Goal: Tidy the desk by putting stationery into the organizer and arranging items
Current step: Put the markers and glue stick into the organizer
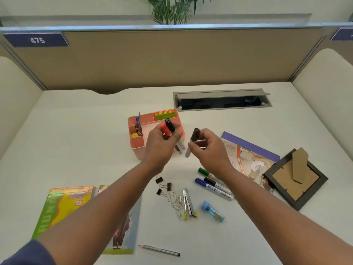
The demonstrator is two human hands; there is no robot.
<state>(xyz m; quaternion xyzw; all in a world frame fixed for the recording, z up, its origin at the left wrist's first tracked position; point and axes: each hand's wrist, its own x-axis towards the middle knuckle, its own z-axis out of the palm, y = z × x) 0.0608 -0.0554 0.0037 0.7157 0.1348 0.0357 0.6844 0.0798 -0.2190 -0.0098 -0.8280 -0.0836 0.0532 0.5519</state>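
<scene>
- Your left hand (162, 144) has its grip clamped on two markers, a red-capped one (165, 129) and a black-capped one (170, 125), caps up, held over the pink organizer (136, 150).
- Your right hand (209, 148) pinches a third marker (194, 135) with a dark cap, tilted, cap up, just right of the organizer.
- The organizer stands mid-surface; its left slot holds a blue pen (137, 122) and a pencil, with sticky notes (165, 114) in the back compartment.
- On the surface (76, 134) below your right hand lie three markers side by side: green (205, 172), black (212, 182) and blue (208, 187).
- Near them sit binder clips (162, 185), paper clips (174, 201), a stapler (189, 204) and a blue lead case (212, 211).
- A pencil (159, 249) lies close to you.
- Booklets (63, 205) lie under your left arm; a brochure (246, 155) and a face-down frame (296, 178) lie at right.
</scene>
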